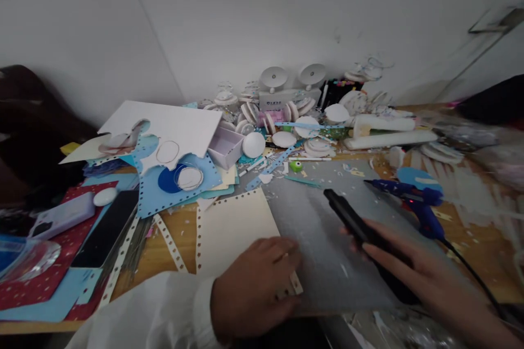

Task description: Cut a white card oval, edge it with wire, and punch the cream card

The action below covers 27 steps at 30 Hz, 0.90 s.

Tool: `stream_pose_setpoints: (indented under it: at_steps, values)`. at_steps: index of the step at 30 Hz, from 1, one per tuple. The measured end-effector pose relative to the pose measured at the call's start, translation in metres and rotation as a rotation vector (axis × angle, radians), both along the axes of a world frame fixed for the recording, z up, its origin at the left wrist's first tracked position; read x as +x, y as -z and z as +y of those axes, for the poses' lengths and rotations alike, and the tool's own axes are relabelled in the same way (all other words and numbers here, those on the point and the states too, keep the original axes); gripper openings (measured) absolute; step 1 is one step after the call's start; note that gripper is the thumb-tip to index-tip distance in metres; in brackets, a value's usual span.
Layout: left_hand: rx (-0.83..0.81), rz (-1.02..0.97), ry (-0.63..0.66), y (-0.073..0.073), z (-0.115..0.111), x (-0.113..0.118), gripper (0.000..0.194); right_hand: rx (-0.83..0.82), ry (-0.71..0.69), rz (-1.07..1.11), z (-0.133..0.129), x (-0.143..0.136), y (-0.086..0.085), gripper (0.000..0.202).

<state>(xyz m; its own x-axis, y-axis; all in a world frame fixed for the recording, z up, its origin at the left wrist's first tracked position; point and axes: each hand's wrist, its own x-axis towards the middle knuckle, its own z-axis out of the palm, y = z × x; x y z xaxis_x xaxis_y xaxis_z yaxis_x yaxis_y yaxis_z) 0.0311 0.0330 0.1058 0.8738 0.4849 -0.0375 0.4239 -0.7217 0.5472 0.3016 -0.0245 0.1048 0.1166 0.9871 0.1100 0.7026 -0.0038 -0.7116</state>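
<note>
My left hand point(257, 283) rests on a cream paper sheet point(233, 223), its fingers curled over the sheet's near right part. Small punched holes run along the sheet's left and top edges. A punched corner of paper point(295, 283) sticks out by my left fingertips. My right hand point(401, 262) is wrapped around a long black hand tool point(356, 218), held above the grey cutting mat point(319, 256) with its far end pointing up and left. The tool's exact kind is unclear. To the right of it lies a blue glue gun point(409, 193) with a small red light and a cord.
At left are a black phone point(107, 229), a lavender case point(65, 215) and cut blue card point(164, 202). Behind the mat stand white discs point(254, 144), an open pale box point(225, 147) and a two-headed lamp point(274, 77). Clear glue sticks point(462, 191) lie at right.
</note>
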Motion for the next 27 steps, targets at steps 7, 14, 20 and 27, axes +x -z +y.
stream_pose_setpoints:
  at_steps: [7, 14, 20, 27]
  values:
    - [0.183, 0.113, 0.128, 0.018, 0.024, -0.025, 0.052, -0.292, -0.150, 0.411, 0.004, -0.018, 0.009, 0.051]
    - [0.593, -0.029, 0.234, 0.034, 0.051, -0.002, 0.023, -0.263, -0.099, 0.356, 0.008, -0.023, 0.013, 0.056]
    - [0.749, -0.131, 0.258, 0.013, 0.044, -0.009, 0.013, -0.140, -0.099, 0.207, -0.014, -0.006, 0.019, 0.052]
    - [0.633, 0.043, 0.048, 0.029, 0.031, -0.031, 0.024, 0.017, -0.111, 0.024, -0.014, -0.016, 0.026, 0.041]
